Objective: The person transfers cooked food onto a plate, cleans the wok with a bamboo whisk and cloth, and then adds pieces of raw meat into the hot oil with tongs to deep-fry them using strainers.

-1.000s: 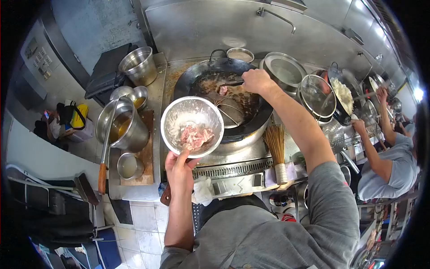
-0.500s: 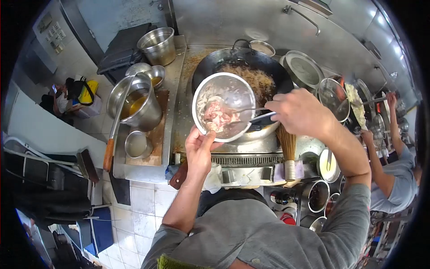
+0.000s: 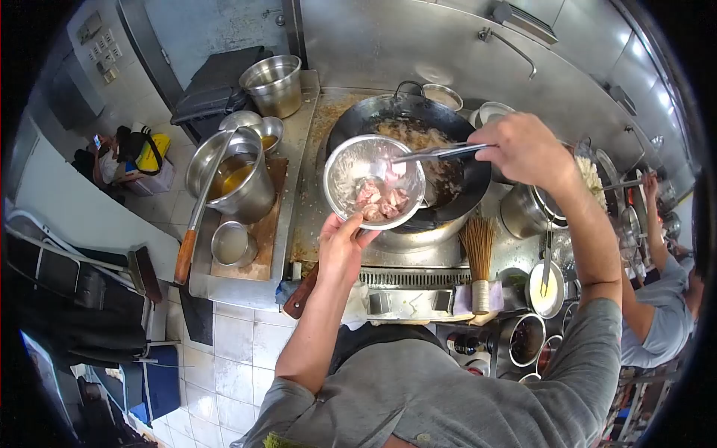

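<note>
My left hand (image 3: pixel 345 243) grips the near rim of a metal bowl (image 3: pixel 345 166), thumb on the edge, and tilts it beside the wok. Pieces of raw meat (image 3: pixel 381 200) lie low in the bowl. Closed around a pair of metal tongs (image 3: pixel 441 151), my right hand (image 3: pixel 523 149) is up over the wok's right side. The tongs reach left over the bowl, with a pale piece of meat at their tips. Behind the bowl, a black wok (image 3: pixel 358 112) on the stove holds bubbling oil with food frying in it; the bowl hides part of it.
To the left stand a pot of yellow liquid (image 3: pixel 246 190) with a wooden-handled ladle (image 3: pixel 184 254) across it and a small metal cup (image 3: pixel 233 245). A bamboo brush (image 3: pixel 478 261) rests at the stove's front. At far right, another person (image 3: pixel 661 299) works at a pan.
The tongs have lifted from inside the bowl with a piece of meat, and my right hand has risen to the right. The bowl has tipped differently, and the camera view has shifted slightly.
</note>
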`<control>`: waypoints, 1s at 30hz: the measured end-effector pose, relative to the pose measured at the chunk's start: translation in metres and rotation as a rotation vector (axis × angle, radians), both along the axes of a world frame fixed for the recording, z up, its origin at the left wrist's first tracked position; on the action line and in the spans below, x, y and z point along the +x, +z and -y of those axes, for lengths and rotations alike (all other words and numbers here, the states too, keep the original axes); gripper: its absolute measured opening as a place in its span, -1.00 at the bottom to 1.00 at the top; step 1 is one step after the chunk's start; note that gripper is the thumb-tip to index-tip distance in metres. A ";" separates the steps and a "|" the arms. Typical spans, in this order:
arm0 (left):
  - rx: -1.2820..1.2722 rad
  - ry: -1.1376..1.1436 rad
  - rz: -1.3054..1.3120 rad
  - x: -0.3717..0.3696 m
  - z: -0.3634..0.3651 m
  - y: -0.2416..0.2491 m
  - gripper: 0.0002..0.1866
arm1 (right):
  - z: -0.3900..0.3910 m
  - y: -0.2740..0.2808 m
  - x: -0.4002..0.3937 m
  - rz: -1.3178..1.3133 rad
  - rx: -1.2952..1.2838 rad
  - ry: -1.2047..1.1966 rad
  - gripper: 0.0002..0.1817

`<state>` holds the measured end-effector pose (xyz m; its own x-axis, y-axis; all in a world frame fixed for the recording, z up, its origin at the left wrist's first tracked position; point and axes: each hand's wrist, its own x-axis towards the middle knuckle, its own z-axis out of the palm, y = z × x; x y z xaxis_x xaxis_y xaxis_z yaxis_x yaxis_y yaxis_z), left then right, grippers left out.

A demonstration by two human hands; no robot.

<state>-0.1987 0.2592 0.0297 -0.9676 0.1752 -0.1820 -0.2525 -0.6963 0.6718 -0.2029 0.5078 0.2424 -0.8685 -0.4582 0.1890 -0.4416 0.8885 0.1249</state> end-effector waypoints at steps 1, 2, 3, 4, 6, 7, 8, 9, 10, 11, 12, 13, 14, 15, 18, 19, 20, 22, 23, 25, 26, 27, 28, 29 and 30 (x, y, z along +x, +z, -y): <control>0.030 -0.007 0.014 -0.001 0.001 -0.002 -0.86 | 0.003 -0.002 -0.001 0.025 0.037 -0.027 -0.81; 0.041 -0.012 0.005 -0.001 0.002 -0.006 -0.81 | 0.001 -0.001 -0.005 0.022 -0.016 -0.003 -0.79; 0.040 -0.012 0.002 0.000 0.004 -0.006 -0.81 | -0.002 0.003 -0.011 0.019 -0.018 -0.003 -0.79; 0.029 0.007 0.014 0.001 0.005 -0.006 -0.80 | -0.007 0.008 -0.017 -0.024 -0.046 -0.034 -0.79; 0.002 0.035 0.031 0.004 0.008 -0.004 -0.79 | -0.016 0.019 -0.029 -0.086 -0.080 -0.109 -0.77; 0.002 0.024 0.023 0.006 0.011 -0.005 -0.79 | -0.018 0.022 -0.035 -0.094 -0.079 -0.120 -0.77; -0.011 0.052 0.036 0.009 0.015 -0.006 -0.78 | -0.018 0.022 -0.042 -0.085 -0.077 -0.176 -0.76; -0.024 0.082 0.049 0.013 0.019 -0.007 -0.78 | -0.018 0.020 -0.050 -0.075 -0.077 -0.231 -0.74; -0.029 0.091 0.046 0.016 0.024 -0.005 -0.79 | -0.017 0.014 -0.061 -0.032 -0.051 -0.281 -0.72; -0.033 0.083 0.043 0.020 0.028 -0.005 -0.79 | -0.017 0.001 -0.074 -0.039 -0.007 -0.282 -0.73; -0.055 0.108 0.048 0.024 0.032 -0.006 -0.80 | -0.018 -0.017 -0.089 -0.044 0.038 -0.282 -0.74; -0.076 0.135 0.053 0.027 0.035 -0.006 -0.80 | -0.017 -0.038 -0.103 -0.022 0.050 -0.306 -0.74; -0.086 0.154 0.044 0.030 0.036 -0.004 -0.83 | -0.014 -0.058 -0.118 -0.001 0.064 -0.327 -0.74; -0.085 0.156 0.042 0.032 0.037 -0.002 -0.83 | -0.009 -0.074 -0.129 0.086 0.120 -0.325 -0.75; -0.077 0.174 0.015 0.038 0.043 0.005 -0.86 | 0.005 -0.128 -0.154 0.143 0.096 -0.398 -0.70; -0.082 0.176 0.005 0.039 0.044 0.008 -0.87 | 0.009 -0.136 -0.157 0.148 0.072 -0.438 -0.70; -0.088 0.175 -0.003 0.039 0.045 0.010 -0.88 | 0.006 -0.140 -0.162 0.150 0.074 -0.431 -0.70; -0.091 0.175 0.000 0.040 0.049 0.012 -0.88 | 0.005 -0.127 -0.154 0.136 0.012 -0.456 -0.67; -0.093 0.174 -0.002 0.040 0.051 0.012 -0.88 | -0.003 -0.112 -0.149 0.135 -0.036 -0.412 -0.67; -0.084 0.199 0.009 0.038 0.051 0.010 -0.89 | -0.017 -0.086 -0.125 -0.113 -0.265 -0.290 -0.67; -0.102 0.196 0.011 0.036 0.049 0.010 -0.89 | -0.013 -0.056 -0.099 -0.064 -0.348 -0.245 -0.64; -0.122 0.193 0.009 0.033 0.048 0.010 -0.90 | -0.009 -0.031 -0.076 -0.015 -0.344 -0.173 -0.62; -0.123 0.182 -0.010 0.030 0.047 0.004 -0.90 | -0.005 -0.014 -0.055 0.010 -0.312 -0.187 -0.64; -0.141 0.171 -0.025 0.026 0.045 0.000 -0.92 | 0.006 0.006 -0.031 0.100 -0.304 -0.123 -0.64; -0.159 0.154 -0.044 0.024 0.043 -0.004 -0.93 | 0.017 0.015 -0.008 0.107 -0.272 -0.098 -0.65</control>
